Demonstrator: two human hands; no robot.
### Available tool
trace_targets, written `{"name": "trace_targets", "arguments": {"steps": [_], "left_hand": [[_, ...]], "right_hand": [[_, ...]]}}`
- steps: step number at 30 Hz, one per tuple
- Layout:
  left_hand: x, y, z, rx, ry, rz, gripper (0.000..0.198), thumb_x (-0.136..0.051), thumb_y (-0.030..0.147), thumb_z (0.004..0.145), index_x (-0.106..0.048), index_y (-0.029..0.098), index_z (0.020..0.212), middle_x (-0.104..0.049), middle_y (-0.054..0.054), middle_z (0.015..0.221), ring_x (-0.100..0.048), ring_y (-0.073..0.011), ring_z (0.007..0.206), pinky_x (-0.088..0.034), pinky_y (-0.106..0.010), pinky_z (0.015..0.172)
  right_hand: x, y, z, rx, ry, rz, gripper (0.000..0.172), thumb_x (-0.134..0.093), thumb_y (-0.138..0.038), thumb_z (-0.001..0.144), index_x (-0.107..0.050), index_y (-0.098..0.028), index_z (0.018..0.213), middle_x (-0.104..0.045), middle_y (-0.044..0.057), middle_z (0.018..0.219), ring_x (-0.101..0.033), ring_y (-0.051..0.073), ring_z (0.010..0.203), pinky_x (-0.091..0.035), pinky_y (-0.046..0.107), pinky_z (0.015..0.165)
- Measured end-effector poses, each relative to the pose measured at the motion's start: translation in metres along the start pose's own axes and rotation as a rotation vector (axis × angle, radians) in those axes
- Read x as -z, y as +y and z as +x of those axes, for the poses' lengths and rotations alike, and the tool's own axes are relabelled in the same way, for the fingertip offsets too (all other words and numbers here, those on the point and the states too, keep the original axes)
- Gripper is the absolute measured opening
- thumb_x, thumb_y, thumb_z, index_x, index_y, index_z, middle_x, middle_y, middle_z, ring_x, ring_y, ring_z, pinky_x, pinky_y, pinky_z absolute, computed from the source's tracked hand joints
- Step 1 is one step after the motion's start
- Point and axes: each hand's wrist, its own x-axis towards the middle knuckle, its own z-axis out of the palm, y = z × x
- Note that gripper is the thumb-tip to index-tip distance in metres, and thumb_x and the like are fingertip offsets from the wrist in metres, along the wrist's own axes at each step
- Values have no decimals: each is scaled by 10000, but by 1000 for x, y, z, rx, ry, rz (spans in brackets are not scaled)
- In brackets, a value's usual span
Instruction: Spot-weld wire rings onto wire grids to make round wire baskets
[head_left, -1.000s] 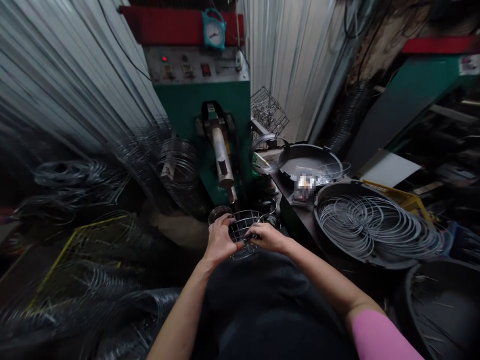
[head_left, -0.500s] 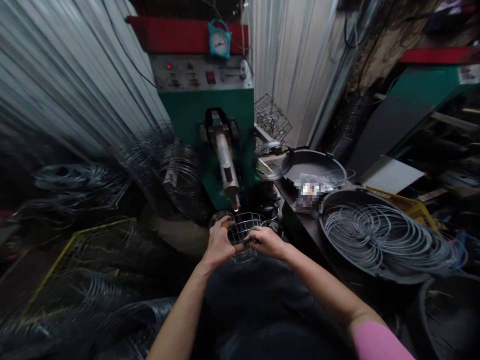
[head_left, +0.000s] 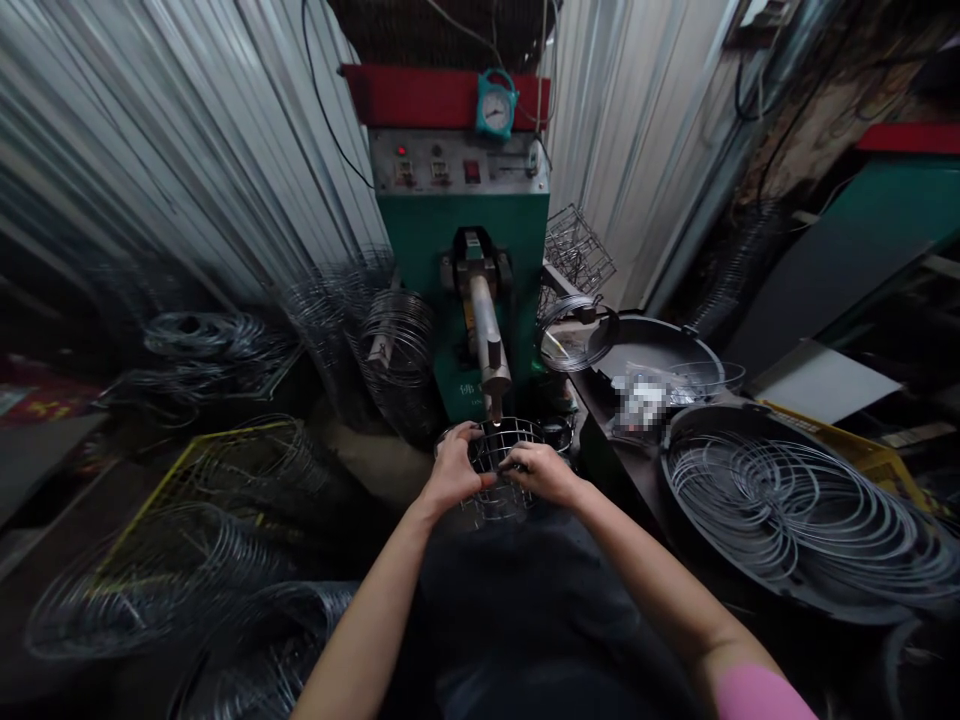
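Wire basket (head_left: pixel 493 446) stays gripped by left hand (head_left: pixel 453 470) and right hand (head_left: pixel 546 473), view turned leftward.

Curved wire basket (head_left: pixel 511 440), partly hidden

I see a silvery grid of thin, crossing wires with a curved rim. The left hand (head_left: pixel 455 467) holds one side, the right hand (head_left: pixel 541 472) the other, covering parts of it; its lower wires look faint to me.

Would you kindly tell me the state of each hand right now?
Left hand: curved around the left side of a wire basket, holding it.
Right hand: curled closed at the basket; exactly what it grips cannot be told.
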Motion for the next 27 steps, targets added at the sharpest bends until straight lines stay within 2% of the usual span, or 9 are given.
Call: {"name": "trace_targets", "arguments": {"steps": [7,14,20,27], "left_hand": [[4,-1,14,40,-16,6,632,-778,303,455,-565,151,1029,-531,-128,1211,-519,-280,1126,-416,-385,965],[1,5,8,54,11,77,610,-758,266,464,-568,151,1032,-523,-118,1225,-490,-288,1153,-372,-397,1000],[3,5,11,119,-7,54,627,-755,289,470,-560,158,1051,-522,-104,1222,-506,-274,1137,-398,-358,977],[1,0,3,42,33,91,612,-747,307,477,-563,160,1042,-525,-113,1223,-499,-289,1145,-397,-398,980]], "right_hand": [[1,3,12,-18,14,-10,86,-647,-121,753,-688,-167,813,-666,45,808,-636,134,751,-474,215,684],[0,6,5,-4,16,19,119,-641,-99,751,-686,-175,832,-667,36,823,-633,121,753,-472,203,681],[4,8,13,12,-12,-3,98,-638,-115,759,-686,-166,828,-670,40,808,-633,125,749,-469,204,677],[-5,5,5,-1,15,10,120,-640,-98,746,-680,-171,833,-677,34,817,-637,128,780,-475,207,711]]}}
